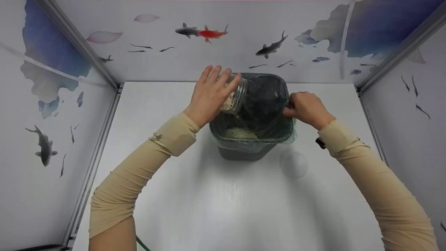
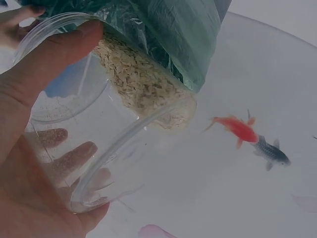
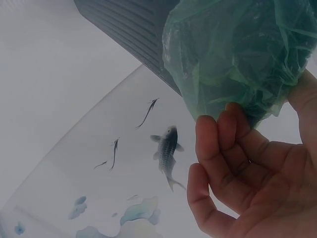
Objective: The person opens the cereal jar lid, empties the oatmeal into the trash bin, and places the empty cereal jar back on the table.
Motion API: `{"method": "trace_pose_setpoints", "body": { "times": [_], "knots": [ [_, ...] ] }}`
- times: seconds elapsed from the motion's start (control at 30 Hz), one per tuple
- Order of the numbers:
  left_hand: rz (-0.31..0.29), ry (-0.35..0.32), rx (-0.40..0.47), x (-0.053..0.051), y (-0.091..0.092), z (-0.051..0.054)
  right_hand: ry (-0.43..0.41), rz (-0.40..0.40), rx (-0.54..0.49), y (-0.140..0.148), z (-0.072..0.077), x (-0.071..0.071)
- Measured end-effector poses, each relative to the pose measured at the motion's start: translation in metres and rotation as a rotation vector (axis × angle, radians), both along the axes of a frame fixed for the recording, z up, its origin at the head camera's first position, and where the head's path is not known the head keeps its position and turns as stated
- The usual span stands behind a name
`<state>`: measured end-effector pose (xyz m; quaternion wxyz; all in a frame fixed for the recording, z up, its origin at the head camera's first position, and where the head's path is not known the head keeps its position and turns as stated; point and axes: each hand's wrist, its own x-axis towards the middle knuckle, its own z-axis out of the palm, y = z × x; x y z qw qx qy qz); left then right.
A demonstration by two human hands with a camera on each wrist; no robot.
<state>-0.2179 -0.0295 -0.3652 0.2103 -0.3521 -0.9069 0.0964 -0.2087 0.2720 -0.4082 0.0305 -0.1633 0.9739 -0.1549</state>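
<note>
My left hand (image 1: 212,96) grips a clear plastic jar (image 2: 124,124), tilted on its side with its mouth over the left part of a grey trash bin (image 1: 240,155). Pale flakes (image 2: 141,82), like oats or shavings, lie along the jar's lower wall. A heap of similar flakes (image 1: 241,133) sits at the bottom of the bin. Green bin liner (image 3: 223,59) covers the bin's inside and folds over its rim. At the right rim my right hand (image 1: 308,108) holds the liner's edge, fingers curled outside; the bin's wall and liner partly hide the thumb.
A clear round lid (image 1: 294,164) lies on the white table (image 1: 223,205), right of and nearer than the bin. White panels (image 1: 156,59) painted with fish stand behind and at both sides. A green cord (image 1: 142,243) shows at the near left edge.
</note>
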Motion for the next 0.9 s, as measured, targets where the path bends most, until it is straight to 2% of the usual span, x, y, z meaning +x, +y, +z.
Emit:
{"method": "trace_pose_setpoints", "body": {
  "times": [0.63,0.9],
  "knots": [
    [-0.021,0.02,-0.058,0.0054,0.0072,-0.0062,0.028,0.014,0.007,-0.001,-0.0011,-0.0001],
    [-0.038,0.021,-0.063,0.0056,0.0075,-0.0083,-0.009,-0.009,0.019,-0.0008,0.0009,0.0001]
  ]
}}
